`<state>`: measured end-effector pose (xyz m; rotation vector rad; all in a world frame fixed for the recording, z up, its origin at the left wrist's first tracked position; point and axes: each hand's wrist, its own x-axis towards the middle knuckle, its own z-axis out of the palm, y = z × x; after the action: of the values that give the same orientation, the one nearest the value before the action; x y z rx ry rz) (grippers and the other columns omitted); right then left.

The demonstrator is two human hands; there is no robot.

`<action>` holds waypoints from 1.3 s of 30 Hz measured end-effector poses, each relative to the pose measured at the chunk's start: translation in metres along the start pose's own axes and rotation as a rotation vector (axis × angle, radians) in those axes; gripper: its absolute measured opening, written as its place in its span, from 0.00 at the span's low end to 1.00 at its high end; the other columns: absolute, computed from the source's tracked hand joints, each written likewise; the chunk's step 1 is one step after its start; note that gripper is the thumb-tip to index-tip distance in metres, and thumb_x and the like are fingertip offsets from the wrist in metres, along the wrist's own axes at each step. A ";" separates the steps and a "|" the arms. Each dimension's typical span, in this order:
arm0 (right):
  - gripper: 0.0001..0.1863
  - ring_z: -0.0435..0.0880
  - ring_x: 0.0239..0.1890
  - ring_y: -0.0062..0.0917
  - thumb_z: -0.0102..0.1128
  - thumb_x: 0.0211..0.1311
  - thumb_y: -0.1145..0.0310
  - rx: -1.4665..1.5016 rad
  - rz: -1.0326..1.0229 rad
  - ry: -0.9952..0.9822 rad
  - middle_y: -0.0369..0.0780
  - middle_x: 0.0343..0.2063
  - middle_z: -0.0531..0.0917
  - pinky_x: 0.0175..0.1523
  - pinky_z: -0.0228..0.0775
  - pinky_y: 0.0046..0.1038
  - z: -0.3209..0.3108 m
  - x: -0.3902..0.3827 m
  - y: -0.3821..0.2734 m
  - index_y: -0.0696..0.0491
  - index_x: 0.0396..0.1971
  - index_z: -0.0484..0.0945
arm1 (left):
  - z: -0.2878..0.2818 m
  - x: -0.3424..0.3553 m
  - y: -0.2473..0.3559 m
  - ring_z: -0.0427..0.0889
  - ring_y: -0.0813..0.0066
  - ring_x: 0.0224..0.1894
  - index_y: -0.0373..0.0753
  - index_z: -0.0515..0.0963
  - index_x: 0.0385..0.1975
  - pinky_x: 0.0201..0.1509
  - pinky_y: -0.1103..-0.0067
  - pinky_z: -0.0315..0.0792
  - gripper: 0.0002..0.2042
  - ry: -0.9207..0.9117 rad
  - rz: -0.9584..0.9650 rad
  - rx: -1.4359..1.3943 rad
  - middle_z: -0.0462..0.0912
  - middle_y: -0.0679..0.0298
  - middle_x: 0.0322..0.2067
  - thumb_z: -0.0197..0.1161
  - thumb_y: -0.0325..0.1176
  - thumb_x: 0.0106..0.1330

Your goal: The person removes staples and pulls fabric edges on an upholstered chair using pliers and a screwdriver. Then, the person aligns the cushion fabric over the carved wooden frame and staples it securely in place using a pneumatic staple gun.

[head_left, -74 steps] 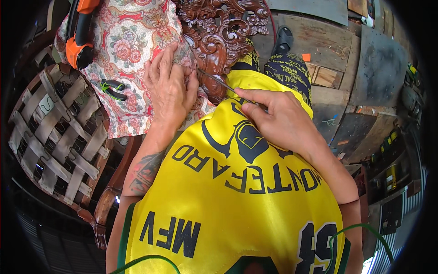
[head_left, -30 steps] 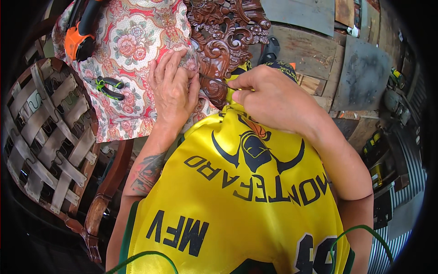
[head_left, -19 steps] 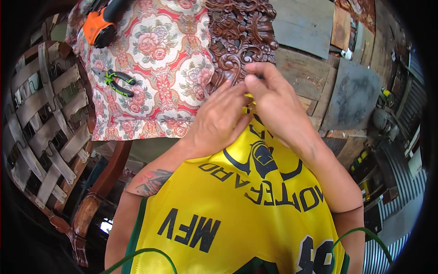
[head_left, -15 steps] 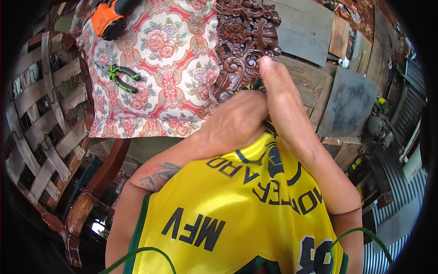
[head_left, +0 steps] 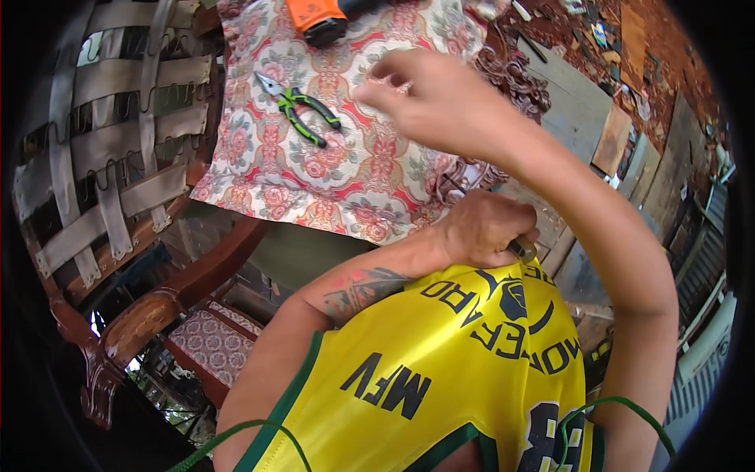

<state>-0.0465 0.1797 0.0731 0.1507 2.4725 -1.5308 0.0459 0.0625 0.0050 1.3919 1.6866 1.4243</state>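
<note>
My right hand (head_left: 409,102) is over the floral upholstered piece (head_left: 228,185), right of the green-and-black pliers (head_left: 307,118), its fingers loosely bent and apart with nothing visible in them. Lower down, my left hand (head_left: 484,228) is closed on a dark-handled tool (head_left: 522,248), beside the carved brown wood (head_left: 523,90) and my yellow jersey (head_left: 409,330). The tool's working end is hidden. An orange-and-black power tool (head_left: 318,20) lies at the fabric's top edge.
A wooden chair frame with woven straps (head_left: 110,141) stands at the left, with its curved arm (head_left: 149,315) below. A patterned cushioned piece (head_left: 204,346) is underneath. To the right are loose boards (head_left: 570,102), wood scraps (head_left: 633,43) on reddish ground and corrugated metal sheets (head_left: 708,370).
My right hand has left the left hand and swung up-left toward the pliers. My left hand has moved rightward and down. The view has shifted, bringing the scrap-strewn ground into sight.
</note>
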 end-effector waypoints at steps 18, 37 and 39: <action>0.11 0.68 0.17 0.16 0.61 0.56 0.61 0.015 0.101 -0.249 0.34 0.16 0.76 0.23 0.61 0.21 -0.076 -0.015 -0.024 0.53 0.25 0.82 | 0.000 0.004 0.007 0.76 0.57 0.17 0.37 0.77 0.18 0.20 0.67 0.65 0.13 0.117 0.026 0.076 0.74 0.56 0.16 0.76 0.25 0.59; 0.20 0.86 0.28 0.48 0.77 0.47 0.63 -0.301 -0.119 0.750 0.50 0.24 0.83 0.36 0.78 0.41 -0.046 -0.225 0.037 0.61 0.32 0.78 | -0.011 0.034 -0.008 0.67 0.85 0.19 0.36 0.80 0.25 0.22 0.78 0.63 0.14 0.236 -0.071 0.100 0.71 0.69 0.15 0.67 0.35 0.74; 0.19 0.86 0.28 0.48 0.76 0.47 0.64 -0.232 -0.063 0.714 0.50 0.24 0.83 0.36 0.78 0.42 -0.030 -0.241 0.047 0.61 0.31 0.77 | 0.000 0.035 -0.008 0.72 0.83 0.19 0.35 0.81 0.27 0.22 0.76 0.67 0.10 0.158 0.028 0.220 0.75 0.65 0.17 0.70 0.32 0.71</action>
<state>0.1922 0.2354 0.1046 0.6904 3.1956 -1.3568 0.0317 0.0950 0.0049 1.4559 1.9825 1.4307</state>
